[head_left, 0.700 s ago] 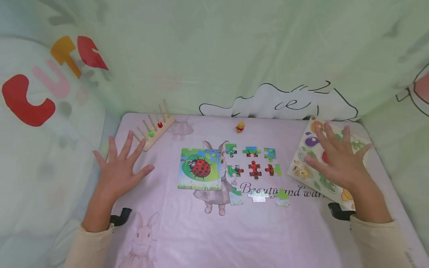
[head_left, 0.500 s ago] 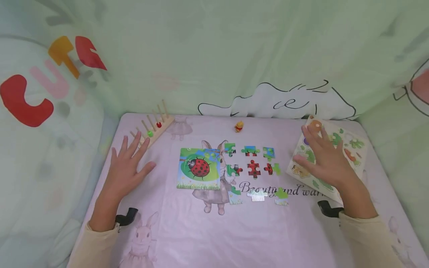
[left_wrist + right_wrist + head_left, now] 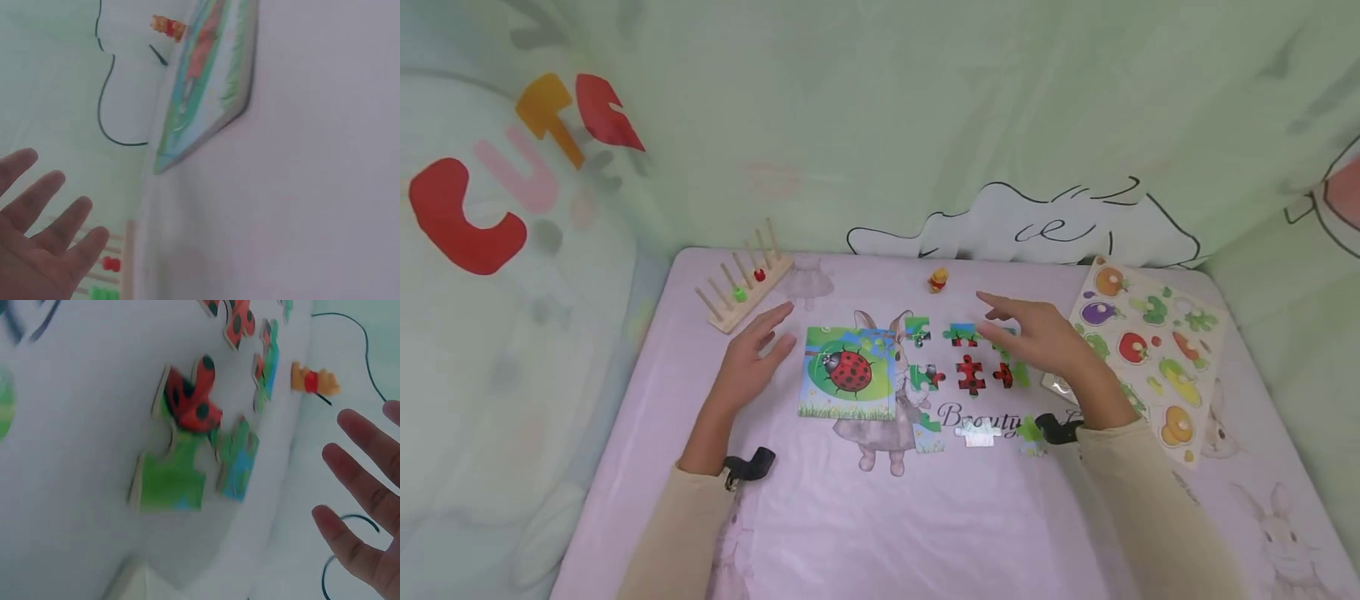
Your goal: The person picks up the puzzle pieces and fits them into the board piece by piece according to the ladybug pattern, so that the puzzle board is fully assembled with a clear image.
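My left hand (image 3: 751, 357) hovers just left of a square ladybug picture board (image 3: 848, 373), its fingers extended and nothing in them. The right hand (image 3: 1037, 335) is over the right side of the loose jigsaw pieces, also with fingers extended and holding nothing. Those pieces lie apart in three rows to the right of the board; a red spotted centre piece (image 3: 971, 375) shows fully. The right hand covers part of the top-right piece in the head view. In the right wrist view a red and green piece (image 3: 187, 412) lies below the fingers.
A wooden peg rack (image 3: 751, 293) with a green and a red bead stands at the back left. A small yellow bear figure (image 3: 937, 280) is at the back middle. A vegetable puzzle board (image 3: 1150, 350) lies on the right. Curtains (image 3: 820, 125) surround the pink-covered table (image 3: 880, 533).
Both hands have moved inward from the sides, the left toward the ladybug board and the right off the vegetable board to the jigsaw pieces. Their spread fingers have drawn closer together.
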Demonstrator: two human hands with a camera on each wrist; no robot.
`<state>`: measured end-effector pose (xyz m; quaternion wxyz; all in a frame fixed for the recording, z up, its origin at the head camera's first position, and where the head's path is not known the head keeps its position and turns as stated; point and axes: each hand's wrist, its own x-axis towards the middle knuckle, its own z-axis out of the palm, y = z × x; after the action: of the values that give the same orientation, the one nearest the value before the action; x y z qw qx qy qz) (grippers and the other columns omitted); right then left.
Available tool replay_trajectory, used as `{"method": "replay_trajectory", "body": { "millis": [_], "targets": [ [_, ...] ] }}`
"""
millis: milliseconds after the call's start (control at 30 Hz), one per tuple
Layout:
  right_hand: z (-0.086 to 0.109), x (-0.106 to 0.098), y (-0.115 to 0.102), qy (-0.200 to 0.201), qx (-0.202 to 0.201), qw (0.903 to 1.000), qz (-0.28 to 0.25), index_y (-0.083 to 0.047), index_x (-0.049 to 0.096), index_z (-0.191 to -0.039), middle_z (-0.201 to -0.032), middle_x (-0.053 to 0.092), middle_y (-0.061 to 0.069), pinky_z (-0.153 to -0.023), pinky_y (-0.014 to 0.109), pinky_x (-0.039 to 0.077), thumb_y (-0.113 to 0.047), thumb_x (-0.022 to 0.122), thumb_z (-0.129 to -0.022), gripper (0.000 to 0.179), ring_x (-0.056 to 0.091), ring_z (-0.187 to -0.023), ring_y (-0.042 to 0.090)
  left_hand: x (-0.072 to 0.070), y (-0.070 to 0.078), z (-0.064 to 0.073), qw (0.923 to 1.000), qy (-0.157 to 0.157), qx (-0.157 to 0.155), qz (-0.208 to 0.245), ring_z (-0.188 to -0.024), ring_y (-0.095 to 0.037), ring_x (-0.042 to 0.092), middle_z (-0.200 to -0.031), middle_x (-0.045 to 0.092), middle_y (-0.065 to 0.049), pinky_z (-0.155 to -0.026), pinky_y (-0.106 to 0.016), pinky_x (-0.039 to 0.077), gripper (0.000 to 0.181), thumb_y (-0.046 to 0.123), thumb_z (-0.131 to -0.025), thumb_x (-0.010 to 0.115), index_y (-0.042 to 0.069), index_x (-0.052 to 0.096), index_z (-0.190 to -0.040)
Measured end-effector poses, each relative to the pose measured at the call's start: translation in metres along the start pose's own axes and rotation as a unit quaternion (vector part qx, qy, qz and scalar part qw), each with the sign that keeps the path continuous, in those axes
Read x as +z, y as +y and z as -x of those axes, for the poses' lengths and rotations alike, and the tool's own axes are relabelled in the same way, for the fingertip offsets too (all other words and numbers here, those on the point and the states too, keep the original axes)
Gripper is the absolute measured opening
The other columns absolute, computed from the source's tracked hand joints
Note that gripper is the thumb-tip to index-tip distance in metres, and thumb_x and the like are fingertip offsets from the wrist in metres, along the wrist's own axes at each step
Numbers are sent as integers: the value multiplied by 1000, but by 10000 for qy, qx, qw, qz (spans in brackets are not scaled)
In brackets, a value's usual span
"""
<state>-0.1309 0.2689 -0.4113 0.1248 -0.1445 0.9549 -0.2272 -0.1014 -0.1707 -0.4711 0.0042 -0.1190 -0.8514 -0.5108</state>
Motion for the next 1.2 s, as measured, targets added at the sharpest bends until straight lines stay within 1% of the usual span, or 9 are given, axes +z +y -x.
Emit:
{"method": "replay_trajectory", "body": {
  "millis": [133, 233, 367, 500, 667, 800, 900, 1033, 1200],
  "targets": [
    [-21, 13, -5, -100, -57, 9999, -61, -13, 55, -148, -121, 71, 16, -93, 53, 52, -54, 54, -102, 62, 64, -112, 32, 10, -11, -5, 9997, 46, -153, 178, -148, -26, 42, -155, 51, -7, -120, -53, 35, 52, 29, -99, 68, 16, 55, -148],
    [-35, 21, -9, -208, -95, 9997, -62, -9, 62, -141, -114, 72, 13, -84, 44, 52, -49, 59, -101, 57, 63, -101, 28, 14, -20, -6, 9998, 22, -196, 69, -146, -25, 45, -151, 55, -5, -121, -52, 34, 51, 31, -96, 72, 17, 59, -144],
    [-51, 30, -15, -314, -93, 9994, -56, -9, 67, -135, -110, 72, 11, -75, 36, 50, -47, 64, -99, 52, 62, -94, 25, 17, -32, -7, 9995, -184, -199, -179, -146, -25, 45, -149, 57, -3, -121, -51, 34, 51, 32, -92, 77, 17, 64, -139],
    [-63, 38, -17, -360, -34, 9993, -85, -13, 69, -132, -110, 72, 10, -70, 33, 50, -46, 66, -97, 48, 61, -91, 24, 20, -42, -8, 9973, -411, -9, -602, -148, -28, 41, -151, 55, -4, -121, -56, 31, 52, 34, -90, 79, 15, 66, -136],
    [-75, 45, -21, -518, 77, 9985, -166, -16, 70, -131, -111, 72, 10, -67, 32, 48, -47, 69, -95, 48, 60, -86, 23, 21, -52, -7, 9933, -686, 333, -869, -153, -31, 33, -154, 52, -6, -126, -59, 16, 58, 31, -86, 82, 15, 64, -138],
    [-81, 49, -24, -639, 200, 9977, -104, -17, 72, -130, -109, 71, 9, -68, 32, 48, -46, 72, -93, 47, 58, -87, 23, 21, -57, -7, 9890, -940, 470, -1042, -156, -33, 27, -159, 45, -5, -126, -61, 7, 65, 35, -86, 83, 17, 59, -144],
    [-84, 52, -26, -735, 319, 9967, -122, -16, 73, -127, -111, 70, 9, -72, 33, 49, -42, 75, -92, 44, 58, -92, 24, 22, -58, -6, 9831, -1154, 565, -1306, -156, -36, 23, -162, 42, -5, -126, -62, 5, 67, 36, -88, 79, 16, 55, -148],
    [-90, 54, -25, -849, 633, 9940, -287, -15, 72, -123, -116, 68, 10, -77, 36, 53, -36, 79, -90, 40, 59, -99, 27, 23, -57, -6, 9762, -1360, 662, -1553, -157, -37, 20, -163, 40, -7, -126, -61, 4, 61, 30, -95, 70, 13, 51, -151],
    [-95, 54, -27, -943, 1039, 9888, -500, -18, 69, -122, -120, 65, 9, -73, 35, 55, -32, 83, -87, 41, 58, -100, 29, 21, -54, -7, 9761, -1423, 651, -1506, -158, -36, 18, -161, 43, -10, -127, -58, 2, 58, 24, -95, 69, 11, 53, -149]
  ]
}}
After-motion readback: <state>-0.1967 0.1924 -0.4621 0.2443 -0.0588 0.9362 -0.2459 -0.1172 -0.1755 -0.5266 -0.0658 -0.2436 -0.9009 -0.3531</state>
